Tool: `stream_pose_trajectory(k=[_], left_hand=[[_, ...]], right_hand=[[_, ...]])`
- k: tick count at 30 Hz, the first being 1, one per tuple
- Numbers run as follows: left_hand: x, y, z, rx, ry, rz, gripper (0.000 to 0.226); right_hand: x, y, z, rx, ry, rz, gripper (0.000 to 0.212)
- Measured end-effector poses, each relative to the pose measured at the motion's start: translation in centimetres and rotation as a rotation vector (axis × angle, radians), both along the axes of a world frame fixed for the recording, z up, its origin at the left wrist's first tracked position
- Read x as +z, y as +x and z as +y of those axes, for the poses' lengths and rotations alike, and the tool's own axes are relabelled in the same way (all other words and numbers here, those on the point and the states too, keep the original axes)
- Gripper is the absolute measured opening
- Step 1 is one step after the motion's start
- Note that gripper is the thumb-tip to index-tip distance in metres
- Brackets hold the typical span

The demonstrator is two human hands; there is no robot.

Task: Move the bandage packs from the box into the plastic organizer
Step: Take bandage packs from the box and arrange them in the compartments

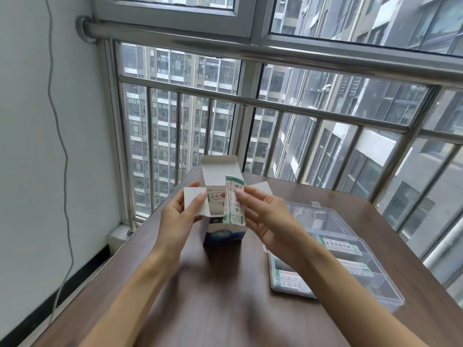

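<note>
Bandage packs (pixel 234 200), white with green edging, stand upright and partly raised out of the open top of the box (pixel 224 230); further packs remain inside it. The right hand (pixel 265 216) pinches the raised packs between thumb and fingertips at their right edge. The left hand (pixel 179 214) holds the left flap of the box, thumb on its inner face and fingers curled behind it. The box, white above and blue below, stands upright on the brown table (pixel 225 296) with its rear flap tilted up and its side flaps spread. To the right of the box, close by but apart from it, lies the clear plastic organizer (pixel 375 279), lid open toward the window; several packs already lie flat in its compartments, partly hidden by the right forearm. Behind the table runs a steel window railing (pixel 275 56), with apartment blocks beyond the glass; a thin cable (pixel 61 146) hangs down the white wall at left
</note>
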State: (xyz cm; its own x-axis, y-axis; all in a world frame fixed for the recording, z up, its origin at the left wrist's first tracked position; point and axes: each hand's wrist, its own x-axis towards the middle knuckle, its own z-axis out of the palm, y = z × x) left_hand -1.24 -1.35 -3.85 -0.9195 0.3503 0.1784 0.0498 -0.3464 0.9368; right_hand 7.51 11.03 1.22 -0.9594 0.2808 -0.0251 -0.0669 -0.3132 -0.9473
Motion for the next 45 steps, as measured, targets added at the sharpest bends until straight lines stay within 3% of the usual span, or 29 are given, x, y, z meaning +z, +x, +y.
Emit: stream_pose_trajectory(k=[9, 12, 13, 15, 16, 18, 23, 26, 30, 35, 41, 45], left_hand=[[-1.1, -0.7, 0.6, 0.021, -0.075, 0.042, 0.037], [-0.7, 0.0, 0.6, 0.371, -0.129, 0.065, 0.057], [-0.4, 0.3, 0.3, 0.516, -0.096, 0.132, 0.054], [0.6, 1.3, -0.1, 0.658, 0.0, 0.328, 0.026], [1.1, 1.8, 0.0, 0.621, 0.021, 0.396, 0.013], [2.1, 3.2, 0.8, 0.392, -0.048, 0.466, 0.022], [3.8, 6.5, 4.7, -0.313, -0.623, 0.413, 0.043], [4.2, 8.4, 7.2, -0.562, -0.58, 0.263, 0.033], [3.6, 9.8, 9.7, -0.603, -0.503, 0.235, 0.024], [3.0, 11.1, 11.5, -0.627, -0.509, 0.234, 0.017], [2.3, 12.2, 12.9, -0.642, -0.401, 0.066, 0.028], [1.9, 12.4, 13.1, -0.652, -0.357, 0.037, 0.038]], right_hand=[[-1.2, 2.7, 1.1, -0.015, -0.208, -0.009, 0.014], [-1.7, 3.5, 2.1, -0.091, -0.115, 0.002, 0.015], [-1.8, 3.7, 2.4, -0.117, -0.063, -0.005, 0.016], [-2.0, 4.3, 3.0, -0.154, 0.003, -0.022, 0.017], [-2.1, 4.7, 3.3, -0.159, 0.009, -0.022, 0.015], [-2.0, 5.6, 4.0, -0.162, -0.015, -0.013, 0.012], [-2.2, 8.0, 5.8, -0.221, 0.005, 0.02, 0.021], [-2.5, 9.4, 6.9, -0.327, 0.067, 0.059, 0.011], [-3.0, 11.0, 9.0, -0.458, 0.244, 0.069, 0.013], [-3.5, 12.5, 11.3, -0.368, 0.193, 0.084, 0.021], [-3.9, 13.1, 12.2, -0.496, 0.168, 0.072, 0.017], [-3.6, 13.5, 12.3, -0.547, 0.314, 0.056, 0.014]])
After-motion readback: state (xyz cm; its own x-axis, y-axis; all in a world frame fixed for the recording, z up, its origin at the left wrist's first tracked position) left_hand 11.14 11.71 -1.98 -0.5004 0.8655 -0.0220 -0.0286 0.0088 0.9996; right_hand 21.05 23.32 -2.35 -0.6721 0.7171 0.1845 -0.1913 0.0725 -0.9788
